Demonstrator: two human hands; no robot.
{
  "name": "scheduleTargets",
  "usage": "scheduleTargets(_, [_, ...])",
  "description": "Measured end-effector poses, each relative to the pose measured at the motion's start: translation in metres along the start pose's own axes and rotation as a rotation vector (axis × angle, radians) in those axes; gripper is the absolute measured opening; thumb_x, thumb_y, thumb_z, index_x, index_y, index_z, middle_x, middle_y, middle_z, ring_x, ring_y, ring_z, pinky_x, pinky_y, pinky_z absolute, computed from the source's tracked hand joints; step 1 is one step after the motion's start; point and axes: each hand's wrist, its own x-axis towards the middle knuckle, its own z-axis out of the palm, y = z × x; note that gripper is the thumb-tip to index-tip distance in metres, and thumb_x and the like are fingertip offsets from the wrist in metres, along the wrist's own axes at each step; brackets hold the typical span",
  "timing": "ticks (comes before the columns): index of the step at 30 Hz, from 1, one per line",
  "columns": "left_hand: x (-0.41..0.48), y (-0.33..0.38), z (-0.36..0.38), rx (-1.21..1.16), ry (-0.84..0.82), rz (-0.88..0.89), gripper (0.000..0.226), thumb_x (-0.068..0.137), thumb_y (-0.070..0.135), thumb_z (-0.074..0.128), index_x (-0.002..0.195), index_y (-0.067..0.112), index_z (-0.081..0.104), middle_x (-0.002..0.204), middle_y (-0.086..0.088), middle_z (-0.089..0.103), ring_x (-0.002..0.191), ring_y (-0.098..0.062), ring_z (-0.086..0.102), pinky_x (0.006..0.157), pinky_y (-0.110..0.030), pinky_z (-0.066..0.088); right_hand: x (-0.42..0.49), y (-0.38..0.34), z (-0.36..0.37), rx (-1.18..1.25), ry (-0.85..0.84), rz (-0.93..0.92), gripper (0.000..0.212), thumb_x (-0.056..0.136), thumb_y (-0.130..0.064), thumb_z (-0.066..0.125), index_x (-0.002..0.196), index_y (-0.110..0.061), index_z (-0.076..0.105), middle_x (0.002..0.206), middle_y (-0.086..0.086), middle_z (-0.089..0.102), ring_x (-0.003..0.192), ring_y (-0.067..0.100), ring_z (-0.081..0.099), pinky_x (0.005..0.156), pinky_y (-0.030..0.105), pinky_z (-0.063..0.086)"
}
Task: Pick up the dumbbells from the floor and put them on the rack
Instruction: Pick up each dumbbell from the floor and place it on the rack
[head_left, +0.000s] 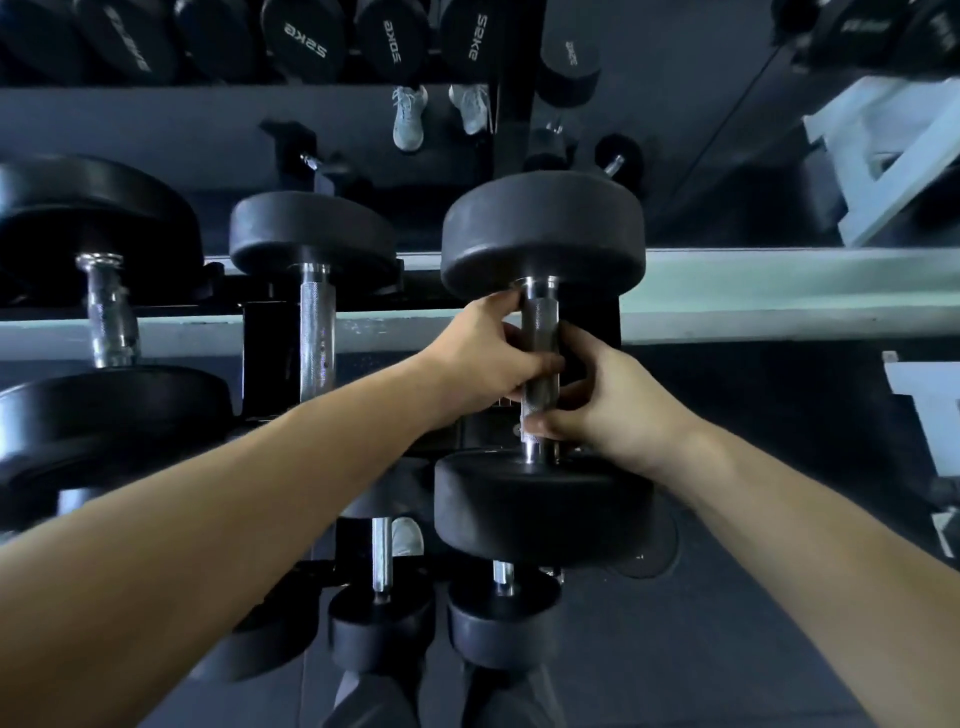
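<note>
A black round-headed dumbbell with a knurled steel handle lies lengthwise away from me at the upper tier of the rack. Both hands hold its handle. My left hand wraps the handle from the left, nearer the far head. My right hand grips it from the right, nearer the near head. Whether the dumbbell's heads rest on the rack rails is hidden by the heads themselves.
Two more dumbbells sit on the same tier to the left. Smaller dumbbells lie on the lower tier. A mirror behind shows reflected dumbbells and shoes. Dark gym floor spreads to the right.
</note>
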Motion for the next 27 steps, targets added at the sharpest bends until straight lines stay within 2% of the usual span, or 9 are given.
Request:
scheduleTargets(3, [0.011, -0.002, -0.007, -0.002, 0.015, -0.007, 0.034, 0.089, -0.004, 0.076, 0.118, 0.009, 0.064, 0.1, -0.026, 0.077, 0.085, -0.036, 0.08, 0.078, -0.047, 0.068, 0.013, 0.001, 0.001, 0.024, -0.002, 0.003, 0.075, 0.078, 0.014, 0.079, 0.14, -0.021, 0.057, 0.113, 0.009, 0.079, 0.099, 0.023, 0.08, 0.089, 0.032, 0.063])
scheduleTargets(6, [0.021, -0.002, -0.013, 0.004, 0.023, 0.009, 0.037, 0.088, -0.005, 0.076, 0.12, 0.007, 0.064, 0.097, -0.019, 0.077, 0.081, -0.028, 0.079, 0.071, -0.04, 0.068, 0.026, 0.001, 0.0, 0.034, -0.003, -0.01, 0.076, 0.078, 0.014, 0.079, 0.141, -0.021, 0.056, 0.111, 0.008, 0.079, 0.096, 0.021, 0.08, 0.084, 0.026, 0.063])
scheduleTargets(9, [0.03, -0.001, -0.016, 0.027, 0.03, 0.025, 0.035, 0.087, -0.002, 0.078, 0.118, 0.01, 0.065, 0.096, -0.014, 0.077, 0.084, -0.025, 0.079, 0.071, -0.037, 0.067, 0.035, 0.002, -0.003, 0.033, -0.003, -0.016, 0.077, 0.078, 0.012, 0.08, 0.142, -0.023, 0.055, 0.112, 0.005, 0.079, 0.096, 0.019, 0.08, 0.084, 0.028, 0.063])
scheduleTargets(12, [0.04, -0.002, -0.017, 0.021, 0.032, 0.027, 0.034, 0.087, -0.002, 0.078, 0.116, 0.009, 0.065, 0.094, -0.012, 0.076, 0.082, -0.021, 0.078, 0.069, -0.035, 0.066, 0.044, 0.003, -0.008, 0.028, -0.008, -0.022, 0.079, 0.077, 0.013, 0.08, 0.142, -0.025, 0.055, 0.107, 0.0, 0.079, 0.093, 0.014, 0.08, 0.076, 0.02, 0.06])
scheduleTargets(17, [0.052, -0.01, -0.016, 0.046, 0.033, 0.02, 0.035, 0.086, 0.0, 0.079, 0.116, 0.011, 0.065, 0.098, -0.012, 0.077, 0.091, -0.025, 0.079, 0.078, -0.043, 0.068, 0.054, 0.011, -0.013, 0.039, -0.016, -0.012, 0.08, 0.076, 0.015, 0.08, 0.141, -0.024, 0.056, 0.11, 0.003, 0.078, 0.093, 0.016, 0.08, 0.075, 0.02, 0.06])
scheduleTargets(20, [0.053, -0.016, -0.018, 0.036, 0.028, 0.017, 0.036, 0.086, -0.001, 0.078, 0.117, 0.011, 0.064, 0.1, -0.013, 0.077, 0.096, -0.029, 0.079, 0.082, -0.049, 0.067, 0.056, 0.014, -0.012, 0.018, -0.037, -0.003, 0.078, 0.078, 0.016, 0.079, 0.14, -0.025, 0.054, 0.098, -0.003, 0.077, 0.081, 0.004, 0.078, 0.069, 0.015, 0.056])
scheduleTargets(23, [0.052, -0.019, -0.019, 0.017, 0.029, 0.007, 0.038, 0.086, -0.002, 0.078, 0.12, 0.01, 0.063, 0.105, -0.019, 0.076, 0.097, -0.032, 0.078, 0.082, -0.051, 0.067, 0.057, 0.017, -0.01, 0.009, -0.027, 0.007, 0.08, 0.077, 0.015, 0.08, 0.143, -0.022, 0.053, 0.098, -0.003, 0.076, 0.075, 0.001, 0.075, 0.067, 0.014, 0.055])
scheduleTargets(27, [0.052, -0.019, -0.019, 0.065, 0.035, 0.021, 0.045, 0.079, 0.013, 0.083, 0.119, 0.017, 0.065, 0.103, -0.01, 0.077, 0.1, -0.028, 0.078, 0.086, -0.052, 0.065, 0.055, 0.017, -0.012, -0.036, -0.02, -0.006, 0.082, 0.077, 0.013, 0.081, 0.145, -0.023, 0.053, 0.102, -0.009, 0.076, 0.076, -0.001, 0.075, 0.069, 0.012, 0.054])
